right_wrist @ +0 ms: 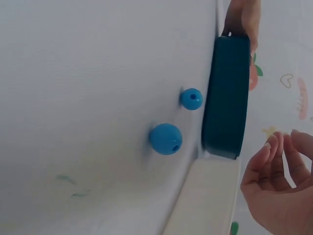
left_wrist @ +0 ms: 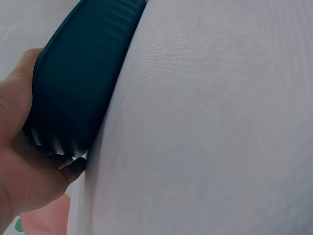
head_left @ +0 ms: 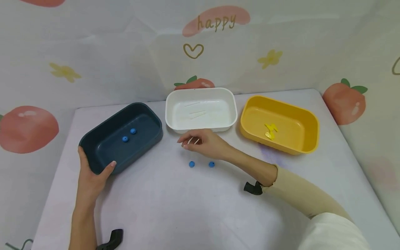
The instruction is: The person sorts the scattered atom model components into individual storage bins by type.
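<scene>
My left hand (head_left: pixel 90 182) grips the near-left corner of a dark blue tray (head_left: pixel 137 158), thumb over the rim and fingers round the outside. Two blue beads (head_left: pixel 125 139) lie in that tray. My right hand (head_left: pixel 207 144) hovers in front of the white tray (head_left: pixel 170 118), its fingers loosely bent. In the right wrist view, nothing shows between its fingertips (right_wrist: pixel 275 139). Two more blue beads, one on the left (head_left: pixel 192 164) and one on the right (head_left: pixel 211 164), sit on the table just below this hand. Each bead has a hole, seen in the right wrist view.
Several thin pale sticks (head_left: pixel 197 114) lie inside the white tray. A yellow tray (head_left: pixel 300 121) stands at the back right, holding small yellow pieces (head_left: pixel 271 131). The white table (head_left: pixel 175 208) ends at a patterned backdrop (head_left: pixel 125 52). Each wrist wears a black mount (head_left: pixel 253 188).
</scene>
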The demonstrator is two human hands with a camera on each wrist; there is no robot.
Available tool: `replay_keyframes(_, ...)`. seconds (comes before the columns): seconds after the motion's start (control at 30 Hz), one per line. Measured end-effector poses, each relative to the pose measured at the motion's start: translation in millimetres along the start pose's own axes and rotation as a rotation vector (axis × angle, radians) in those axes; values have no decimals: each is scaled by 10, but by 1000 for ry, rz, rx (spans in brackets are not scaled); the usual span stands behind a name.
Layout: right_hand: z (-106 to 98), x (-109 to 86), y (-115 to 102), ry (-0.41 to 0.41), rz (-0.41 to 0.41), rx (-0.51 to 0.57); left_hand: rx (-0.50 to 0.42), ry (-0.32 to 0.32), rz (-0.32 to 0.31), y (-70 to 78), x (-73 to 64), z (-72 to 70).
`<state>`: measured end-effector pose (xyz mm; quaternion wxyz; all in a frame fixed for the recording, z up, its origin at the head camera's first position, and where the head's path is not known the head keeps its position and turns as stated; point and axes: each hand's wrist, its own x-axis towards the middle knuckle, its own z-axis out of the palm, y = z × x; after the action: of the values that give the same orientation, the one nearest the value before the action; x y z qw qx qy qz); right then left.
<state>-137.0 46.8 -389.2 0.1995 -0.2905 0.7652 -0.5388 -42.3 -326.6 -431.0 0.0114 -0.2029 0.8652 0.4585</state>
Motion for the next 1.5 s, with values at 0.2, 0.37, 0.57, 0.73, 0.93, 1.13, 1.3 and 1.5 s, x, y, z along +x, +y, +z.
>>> replay_keyframes(0.2, -43, -192, 75, 11, 3, 14, -4, 6, 16, 11, 14, 4)
replay_keyframes(0.37, -83, -364, 166, 27, 30, 2, -11, 4, 13, 5, 2, 8)
replay_keyframes(0.57, -126, -512, 248, 43, 67, -3, -21, 7, 6, -4, 1, 10)
replay_keyframes(0.73, -139, -594, 304, 41, 74, -19, -13, 16, 1, -2, 3, 12)
replay_keyframes(0.93, -133, -673, 387, 38, 80, -63, -5, 22, 0, -17, 14, 18)
replay_keyframes(1.13, -126, -751, 476, 31, 119, -88, 6, 20, -11, -17, 3, 24)
replay_keyframes(1.3, -114, -782, 536, 9, 136, -125, 18, 24, -17, -1, -17, 21)
replay_keyframes(1.5, -76, -782, 578, -8, 143, -217, 16, 28, -8, 17, -8, 30)
